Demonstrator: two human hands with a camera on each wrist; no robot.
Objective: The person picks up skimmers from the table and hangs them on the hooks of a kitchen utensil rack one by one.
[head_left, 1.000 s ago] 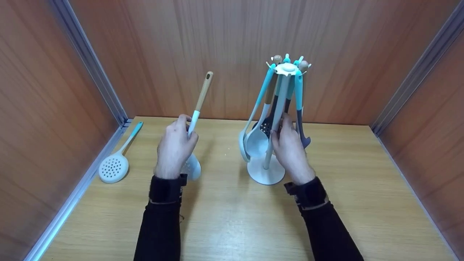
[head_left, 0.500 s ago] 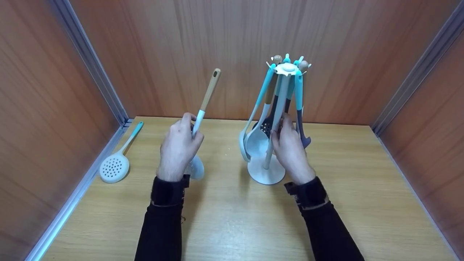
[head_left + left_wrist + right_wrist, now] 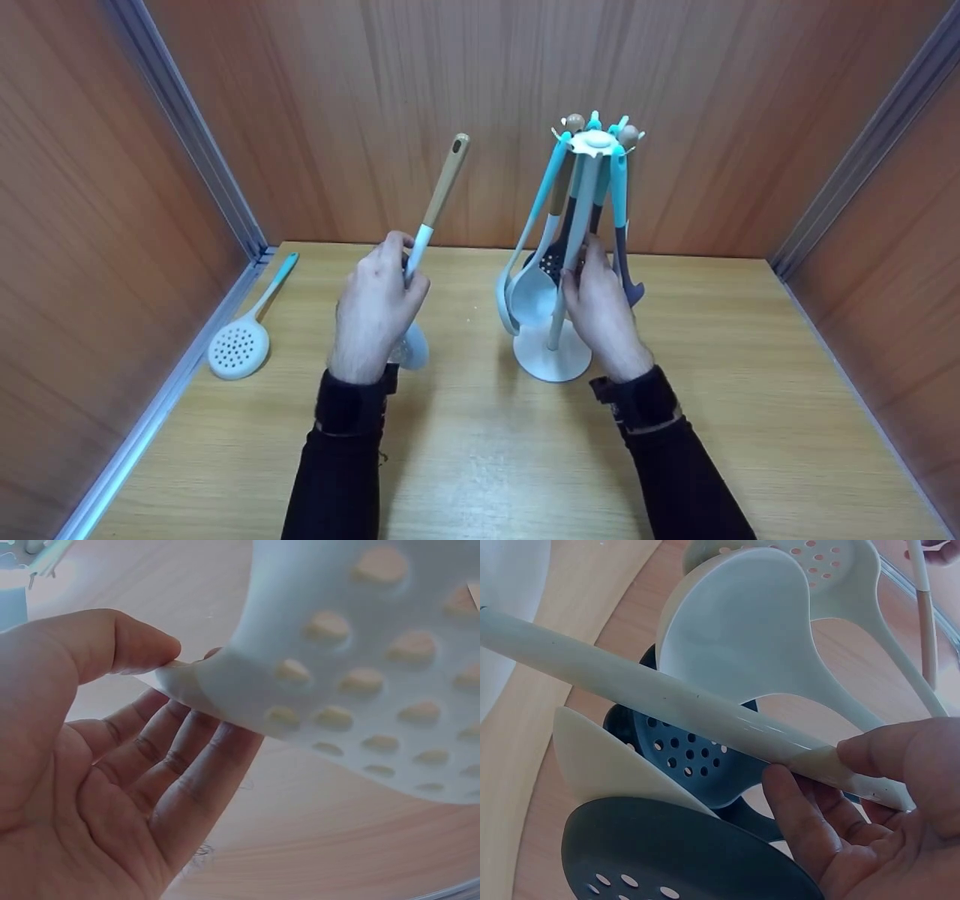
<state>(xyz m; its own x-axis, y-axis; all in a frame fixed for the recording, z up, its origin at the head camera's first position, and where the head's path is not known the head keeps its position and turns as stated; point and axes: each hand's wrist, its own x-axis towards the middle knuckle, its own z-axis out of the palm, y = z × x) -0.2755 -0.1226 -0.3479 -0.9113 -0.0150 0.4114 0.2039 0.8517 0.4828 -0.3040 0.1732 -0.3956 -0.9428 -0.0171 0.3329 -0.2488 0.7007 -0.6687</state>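
Note:
My left hand (image 3: 375, 307) pinches a white skimmer (image 3: 442, 187) by its neck. Its tan handle points up and leans right, and the hand partly hides its head. In the left wrist view, the skimmer's perforated head (image 3: 300, 596) spreads out beyond the thumb and fingers. My right hand (image 3: 604, 311) holds the pale pole (image 3: 705, 712) of a utensil stand (image 3: 540, 362), which is upright on its round base. Around the pole hang several utensils, among them a white ladle (image 3: 735, 630), a dark perforated spoon (image 3: 679, 754) and a dark slotted turner (image 3: 675, 847).
A second white skimmer (image 3: 238, 349) with a turquoise handle lies on the wooden table (image 3: 480, 465) at the left. Wood-look panels (image 3: 480, 90) enclose the back and both sides, with metal strips (image 3: 180, 135) along the corners.
My left hand has moved a little to the right with the skimmer, whose handle now tilts further right and reaches slightly higher. My right hand and the stand have stayed in place.

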